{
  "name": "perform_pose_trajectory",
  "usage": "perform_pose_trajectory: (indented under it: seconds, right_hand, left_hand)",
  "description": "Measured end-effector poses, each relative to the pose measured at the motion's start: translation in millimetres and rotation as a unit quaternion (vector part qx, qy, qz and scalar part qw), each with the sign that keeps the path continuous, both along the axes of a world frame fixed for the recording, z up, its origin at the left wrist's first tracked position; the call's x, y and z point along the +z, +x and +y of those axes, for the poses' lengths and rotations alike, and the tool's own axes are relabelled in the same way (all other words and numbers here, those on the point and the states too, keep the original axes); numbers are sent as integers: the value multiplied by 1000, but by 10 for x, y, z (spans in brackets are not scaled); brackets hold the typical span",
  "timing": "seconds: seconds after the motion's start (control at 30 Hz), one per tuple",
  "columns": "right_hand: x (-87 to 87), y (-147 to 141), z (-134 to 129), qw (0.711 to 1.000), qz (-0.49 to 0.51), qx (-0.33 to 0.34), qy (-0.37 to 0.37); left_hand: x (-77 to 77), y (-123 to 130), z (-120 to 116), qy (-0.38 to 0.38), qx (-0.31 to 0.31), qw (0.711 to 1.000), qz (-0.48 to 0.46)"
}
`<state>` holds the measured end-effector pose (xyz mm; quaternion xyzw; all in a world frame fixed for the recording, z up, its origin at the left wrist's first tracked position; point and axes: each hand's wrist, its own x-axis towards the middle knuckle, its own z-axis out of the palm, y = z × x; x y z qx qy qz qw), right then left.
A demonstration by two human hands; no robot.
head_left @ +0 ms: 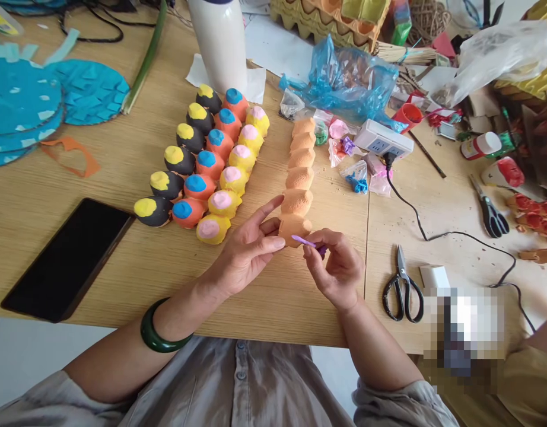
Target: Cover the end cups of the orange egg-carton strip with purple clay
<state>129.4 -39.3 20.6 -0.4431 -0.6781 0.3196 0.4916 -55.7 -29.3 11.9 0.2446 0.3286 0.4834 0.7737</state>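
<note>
My left hand (pixel 251 246) holds the near end of a pale orange egg-carton strip (pixel 300 177), thumb at its front and forefinger along its left side. The strip lies on the table with its bumps in one row running away from me. In my right hand (pixel 338 267), thumb and forefinger pinch a bit of purple clay (pixel 304 240), its flat tip at the nearest bump. A darker purple lump shows behind those fingers. To the left stand painted strips: black with yellow tops (pixel 180 163), orange with blue tops (pixel 206 159) and yellow with pink tops (pixel 231 175).
A phone (pixel 69 261) lies left, a white bottle (pixel 220 47) behind the strips. Bagged clay (pixel 356 178), a power strip (pixel 384 139) with its cord and a blue plastic bag (pixel 344 77) are at back right. Scissors (pixel 402 287) lie right, beside another person (pixel 527 379).
</note>
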Motion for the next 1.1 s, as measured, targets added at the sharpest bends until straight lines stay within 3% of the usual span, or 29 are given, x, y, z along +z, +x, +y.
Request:
perform_pose_trajectory:
  seconds: [0.1, 0.23, 0.63, 1.1]
  right_hand:
    - [-3, -10, 17, 996, -56, 4, 76]
    - [-25, -26, 25, 987, -106, -1, 119]
    - [-64, -68, 8, 990, -100, -18, 98]
    - [-86, -72, 53, 978, -146, -5, 150]
  left_hand:
    - [-25, -1, -12, 21, -2, 1000, 22]
    - [-33, -8, -10, 40, 0, 999, 31]
    - [-54, 21, -22, 41, -1, 998, 39]
    - [-108, 32, 0, 25, 15, 998, 46]
